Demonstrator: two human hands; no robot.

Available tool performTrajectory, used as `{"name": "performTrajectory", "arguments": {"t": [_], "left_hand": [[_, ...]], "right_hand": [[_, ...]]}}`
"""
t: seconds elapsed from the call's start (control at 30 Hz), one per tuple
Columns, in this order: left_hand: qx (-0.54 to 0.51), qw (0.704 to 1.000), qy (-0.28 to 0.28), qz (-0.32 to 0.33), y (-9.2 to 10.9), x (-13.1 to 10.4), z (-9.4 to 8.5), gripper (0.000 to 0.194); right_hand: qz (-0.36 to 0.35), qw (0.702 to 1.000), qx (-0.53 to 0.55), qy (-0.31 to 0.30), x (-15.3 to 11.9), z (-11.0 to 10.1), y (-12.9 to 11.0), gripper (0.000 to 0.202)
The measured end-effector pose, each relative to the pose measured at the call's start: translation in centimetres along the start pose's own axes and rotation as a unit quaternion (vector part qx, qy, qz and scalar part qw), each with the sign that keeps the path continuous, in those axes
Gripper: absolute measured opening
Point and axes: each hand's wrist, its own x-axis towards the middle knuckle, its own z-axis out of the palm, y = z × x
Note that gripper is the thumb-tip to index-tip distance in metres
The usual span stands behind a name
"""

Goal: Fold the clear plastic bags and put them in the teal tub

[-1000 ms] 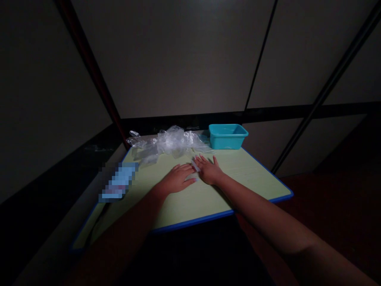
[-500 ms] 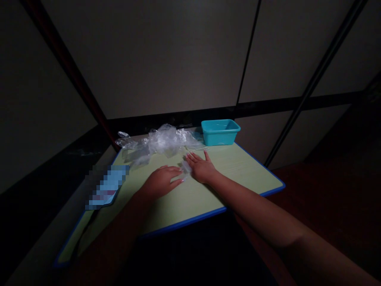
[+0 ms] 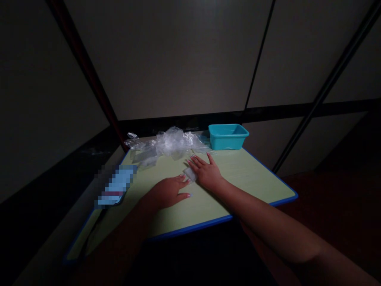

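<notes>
Plastic piece (image 3: 191, 174) flat on counter (image 3: 256, 174), btwn L hand (image 3: 168, 192) and R hand (image 3: 209, 174); both open, fingers out, no grip. Best anchored lightly w/ R fingertips, smoothed w/ L, w/o dragging; crumpled plastic (image 3: 172, 142) ahead of both hands.

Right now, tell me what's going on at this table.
A person has both bare hands, left and right, at a small piece of clear plastic lying on the table. Crumpled clear plastic lies behind them, beside a turquoise bin. A blurred-out flat item sits toward the left edge.
</notes>
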Motion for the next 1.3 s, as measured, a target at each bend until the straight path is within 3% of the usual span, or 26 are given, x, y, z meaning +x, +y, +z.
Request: {"name": "performTrajectory", "arguments": {"t": [0.43, 0.77, 1.17, 1.3], "left_hand": [[0.006, 1.000, -0.005, -0.008, 0.4, 0.0, -0.1, 0.056], [0.012, 1.000, 0.006, 0.007, 0.2, -0.1, 0.1, 0.055], [-0.018, 1.000, -0.014, 0.001, -0.1, -0.3, -0.7, 0.062], [-0.012, 1.000, 0.006, -0.007, -0.7, -0.3, -1.7, 0.052]], "right_hand": [[-0.046, 0.999, 0.017, 0.012, 0.4, 0.3, 0.6, 0.057], [-0.099, 0.991, 0.067, -0.065, 0.9, 0.6, 0.4, 0.065], [-0.083, 0.992, 0.049, -0.080, 0.8, 0.4, 0.1, 0.059], [-0.080, 0.991, 0.058, -0.090, 0.8, 0.3, 0.1, 0.061]]}}
